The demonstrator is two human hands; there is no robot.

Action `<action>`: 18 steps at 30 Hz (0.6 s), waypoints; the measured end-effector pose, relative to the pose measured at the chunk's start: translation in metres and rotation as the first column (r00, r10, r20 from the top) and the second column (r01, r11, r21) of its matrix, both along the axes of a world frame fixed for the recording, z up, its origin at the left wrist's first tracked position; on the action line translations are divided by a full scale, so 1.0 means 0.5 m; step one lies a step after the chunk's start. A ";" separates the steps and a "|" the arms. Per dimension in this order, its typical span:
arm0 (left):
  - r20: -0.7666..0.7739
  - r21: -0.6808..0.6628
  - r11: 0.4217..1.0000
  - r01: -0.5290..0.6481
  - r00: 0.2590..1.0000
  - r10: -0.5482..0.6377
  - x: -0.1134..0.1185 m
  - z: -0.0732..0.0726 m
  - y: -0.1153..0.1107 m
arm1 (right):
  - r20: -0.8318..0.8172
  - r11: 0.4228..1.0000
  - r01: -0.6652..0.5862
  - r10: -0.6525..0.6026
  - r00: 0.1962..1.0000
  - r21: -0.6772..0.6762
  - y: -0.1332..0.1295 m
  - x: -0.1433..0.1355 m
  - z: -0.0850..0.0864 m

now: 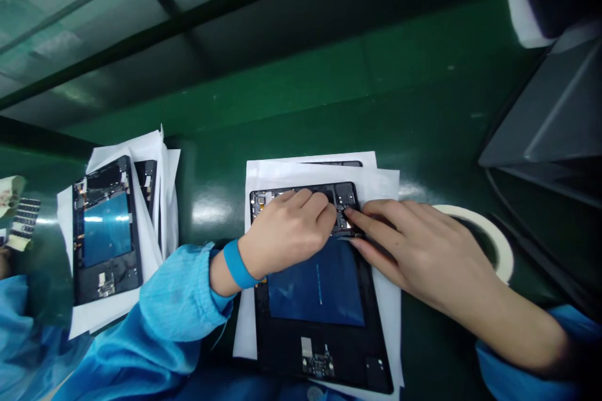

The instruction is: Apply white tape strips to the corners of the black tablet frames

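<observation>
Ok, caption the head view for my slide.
Left hand and right hand at the far end of an opened tablet on white sheets.

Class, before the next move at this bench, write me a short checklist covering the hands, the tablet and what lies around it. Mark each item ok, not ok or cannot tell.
1. Tablet lying on paper: ok.
2. Wristband on the left wrist: ok.
3. Left hand's grip visible: cannot tell what it holds; the fingers curl out of sight.
4. Right hand at the tablet's upper right: ok, index finger and thumb reach there.
5. Tape roll clear of the tablet: ok, it lies to the right.
6. Second tablet kept apart: ok, off to the left.
</observation>
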State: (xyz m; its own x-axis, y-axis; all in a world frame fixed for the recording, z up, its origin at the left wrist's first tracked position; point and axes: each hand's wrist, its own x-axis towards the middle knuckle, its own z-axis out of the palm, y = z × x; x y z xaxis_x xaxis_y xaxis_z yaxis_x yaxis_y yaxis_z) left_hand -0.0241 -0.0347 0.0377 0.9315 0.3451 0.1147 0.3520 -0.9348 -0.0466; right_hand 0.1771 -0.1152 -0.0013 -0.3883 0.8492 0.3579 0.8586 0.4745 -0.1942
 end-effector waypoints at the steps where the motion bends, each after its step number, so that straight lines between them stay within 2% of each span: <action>1: 0.001 0.014 1.000 0.014 1.000 -0.014 0.002 0.001 -0.002 | 0.000 1.000 0.000 0.000 1.000 0.001 0.000 0.000 0.000; 5: 0.003 0.044 0.998 0.048 0.999 -0.048 0.007 0.000 -0.006 | 0.001 1.000 -0.001 0.001 1.000 -0.007 -0.002 -0.001 -0.001; 11: -0.070 0.036 0.999 -0.004 0.998 0.006 0.004 -0.004 -0.001 | -0.016 1.000 0.001 -0.001 1.000 -0.015 -0.001 -0.003 -0.001; 18: -0.099 0.059 0.996 0.074 0.993 -0.068 0.014 0.002 0.005 | -0.007 1.000 0.004 -0.004 1.000 -0.015 -0.002 -0.002 -0.004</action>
State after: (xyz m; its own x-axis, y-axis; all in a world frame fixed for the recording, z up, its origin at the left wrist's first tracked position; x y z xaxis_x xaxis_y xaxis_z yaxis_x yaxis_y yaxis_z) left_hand -0.0171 -0.0321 0.0387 0.9611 0.2729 0.0425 0.2762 -0.9514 -0.1361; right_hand 0.1763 -0.1160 -0.0031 -0.3820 0.8563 0.3476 0.8591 0.4676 -0.2078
